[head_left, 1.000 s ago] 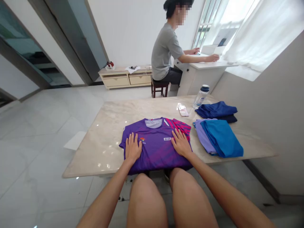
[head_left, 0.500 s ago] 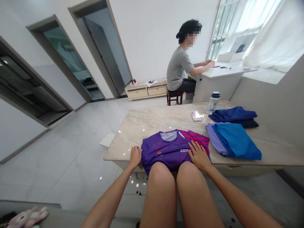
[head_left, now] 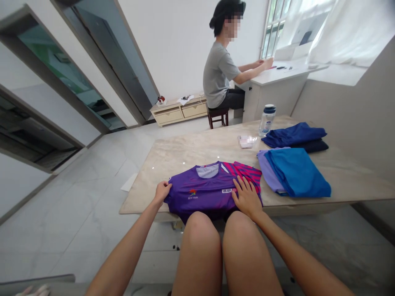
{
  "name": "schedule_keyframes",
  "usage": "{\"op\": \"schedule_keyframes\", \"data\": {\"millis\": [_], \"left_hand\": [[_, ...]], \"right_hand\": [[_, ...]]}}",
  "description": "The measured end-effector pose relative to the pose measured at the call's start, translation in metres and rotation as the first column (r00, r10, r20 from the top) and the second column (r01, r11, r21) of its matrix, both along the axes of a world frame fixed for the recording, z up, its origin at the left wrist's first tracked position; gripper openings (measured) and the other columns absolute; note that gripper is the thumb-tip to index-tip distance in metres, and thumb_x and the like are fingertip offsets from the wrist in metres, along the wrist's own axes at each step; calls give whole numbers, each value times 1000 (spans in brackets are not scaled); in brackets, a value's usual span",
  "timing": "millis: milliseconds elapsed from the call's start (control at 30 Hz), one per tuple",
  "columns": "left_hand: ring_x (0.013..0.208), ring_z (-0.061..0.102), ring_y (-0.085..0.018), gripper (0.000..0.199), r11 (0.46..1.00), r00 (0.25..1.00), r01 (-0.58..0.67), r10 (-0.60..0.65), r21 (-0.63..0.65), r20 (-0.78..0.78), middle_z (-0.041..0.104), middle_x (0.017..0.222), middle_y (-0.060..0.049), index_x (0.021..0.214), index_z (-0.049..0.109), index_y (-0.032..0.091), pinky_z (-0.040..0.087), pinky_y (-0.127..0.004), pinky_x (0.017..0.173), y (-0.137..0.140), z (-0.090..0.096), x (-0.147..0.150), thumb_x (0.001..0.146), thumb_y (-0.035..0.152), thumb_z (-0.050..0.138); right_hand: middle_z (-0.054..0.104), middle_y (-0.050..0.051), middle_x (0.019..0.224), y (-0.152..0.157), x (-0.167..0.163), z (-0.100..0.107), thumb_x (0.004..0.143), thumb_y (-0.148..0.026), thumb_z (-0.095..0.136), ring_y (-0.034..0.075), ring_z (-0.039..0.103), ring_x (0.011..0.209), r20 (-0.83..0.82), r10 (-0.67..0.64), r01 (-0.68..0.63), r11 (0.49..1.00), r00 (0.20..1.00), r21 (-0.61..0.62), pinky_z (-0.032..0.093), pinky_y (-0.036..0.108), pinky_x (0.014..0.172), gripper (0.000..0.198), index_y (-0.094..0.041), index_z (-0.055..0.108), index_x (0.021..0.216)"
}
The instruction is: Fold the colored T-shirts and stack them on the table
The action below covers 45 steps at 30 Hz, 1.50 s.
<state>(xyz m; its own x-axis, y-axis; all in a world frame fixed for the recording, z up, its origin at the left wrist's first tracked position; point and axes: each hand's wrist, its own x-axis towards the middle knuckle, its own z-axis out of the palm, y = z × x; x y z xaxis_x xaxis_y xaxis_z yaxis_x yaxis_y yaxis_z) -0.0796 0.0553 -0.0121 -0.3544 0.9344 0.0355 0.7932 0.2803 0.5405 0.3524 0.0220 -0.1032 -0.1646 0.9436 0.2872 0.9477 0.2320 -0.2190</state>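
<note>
Shirt [head_left: 210, 195] at near edge of table [head_left: 185, 150], left hand [head_left: 162, 191] pinching its sleeve [head_left: 174, 190], right hand [head_left: 247, 198] spread flat on its front, hands well apart; looks light, soft, slightly slippery, best gripped by sleeve and shoulder; bottle [head_left: 267, 120] beyond.

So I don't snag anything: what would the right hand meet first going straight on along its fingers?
More of the purple shirt, which the right hand lies on: likely its striped shoulder, then the tabletop beyond.
</note>
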Motion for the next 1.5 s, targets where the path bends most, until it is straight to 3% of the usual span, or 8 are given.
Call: {"op": "schedule_keyframes", "data": {"millis": [300, 400, 500, 767, 933, 1067, 1300, 1500], "left_hand": [[85, 71, -22, 7, 980, 996, 82, -87, 181, 21, 75, 93, -5, 89, 67, 23, 57, -33, 82, -13, 18, 34, 87, 30, 66], [89, 75, -20, 34, 940, 936, 302, -324, 160, 138, 78, 110, -7, 123, 70, 23, 60, -30, 79, -23, 9, 57, 90, 33, 72], [96, 75, -20, 43, 950, 934, 267, -296, 162, 198, 73, 124, -13, 140, 60, 20, 61, -32, 81, -27, -9, 65, 99, 33, 64], [99, 73, -29, 39, 989, 984, 150, -149, -9, 102, 74, 104, -12, 106, 69, 17, 58, -42, 93, -30, -36, 51, 82, 43, 86], [76, 70, -23, 21, 959, 956, 277, -268, -64, 119, 71, 74, -1, 76, 63, 23, 55, -34, 78, -29, -17, 42, 82, 38, 77], [83, 73, -22, 18, 966, 963, 257, -255, -12, 91, 72, 79, 0, 76, 53, 26, 56, -33, 81, -30, 4, 35, 86, 36, 64], [99, 75, -29, 8, 989, 993, 108, -103, 99, -56, 76, 98, -8, 92, 56, 26, 55, -40, 93, -44, 34, 34, 87, 32, 59], [99, 77, -37, 23, 986, 960, -165, 161, 5, -230, 80, 107, -13, 116, 62, 26, 57, -44, 83, -57, 53, 19, 95, 33, 64]], "right_hand": [[43, 14, 177, -2, -1, 6, 109, -40, 40, 36, 39, 163, 0, -16, 16, 1000, 1000, 1, 27, 55, 133, 63, -15, 55, 165], [41, 13, 178, -3, 0, 7, 108, -41, 41, 37, 36, 164, -15, -3, 3, 1000, 1000, -15, 25, 56, 134, 65, -15, 53, 166], [38, 13, 180, -1, 3, 4, 108, -43, 41, 38, 33, 165, -29, 6, -7, 1000, 1000, -17, 23, 58, 134, 67, -14, 51, 167], [44, 16, 177, -3, 3, 9, 109, -42, 42, 36, 39, 162, 11, -4, 4, 1000, 1000, 12, 26, 54, 133, 63, -13, 56, 163], [47, 16, 174, -5, 2, 10, 108, -40, 45, 35, 43, 160, 14, -15, 14, 997, 1000, 73, 30, 54, 132, 60, -13, 59, 161], [48, 16, 173, -6, 0, 13, 107, -38, 47, 35, 45, 159, 12, -8, 7, 998, 1000, 67, 31, 54, 131, 60, -14, 60, 160], [43, 15, 177, -7, -2, 14, 106, -38, 48, 35, 41, 162, -3, -37, 37, 999, 999, 10, 27, 52, 133, 63, -15, 57, 163], [44, 14, 176, -3, -4, 8, 104, -39, 50, 35, 43, 162, -26, -29, 30, 999, 999, 22, 28, 52, 133, 64, -16, 58, 163]]}}
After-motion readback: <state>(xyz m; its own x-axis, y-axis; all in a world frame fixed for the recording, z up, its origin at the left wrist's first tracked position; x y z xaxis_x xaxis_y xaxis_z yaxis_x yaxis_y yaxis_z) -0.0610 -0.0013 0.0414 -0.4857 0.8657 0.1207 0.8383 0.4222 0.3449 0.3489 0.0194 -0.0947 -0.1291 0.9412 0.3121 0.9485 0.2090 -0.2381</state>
